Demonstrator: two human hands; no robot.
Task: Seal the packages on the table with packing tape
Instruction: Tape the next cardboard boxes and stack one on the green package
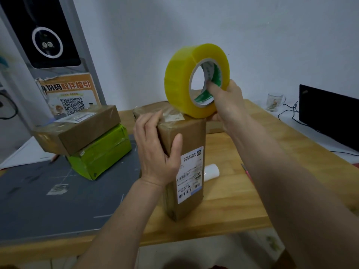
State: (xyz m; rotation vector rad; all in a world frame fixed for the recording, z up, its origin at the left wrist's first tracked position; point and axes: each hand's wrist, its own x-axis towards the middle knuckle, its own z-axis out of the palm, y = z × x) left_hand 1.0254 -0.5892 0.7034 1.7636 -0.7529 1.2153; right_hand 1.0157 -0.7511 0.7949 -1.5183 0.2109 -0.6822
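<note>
Both hands work: left hand [155, 150] clasps the upright brown package [186, 152], right hand [227, 101] hooks the tape roll [180, 78]; pull taut, press flat.

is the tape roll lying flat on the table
No, the right hand holds the tape roll up on edge over the top of the tall box.

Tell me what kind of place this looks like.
Probably a parcel pickup point or small shipping room: taped parcels stacked on the table, a QR-code pickup poster, and a self-service kiosk behind.
</note>
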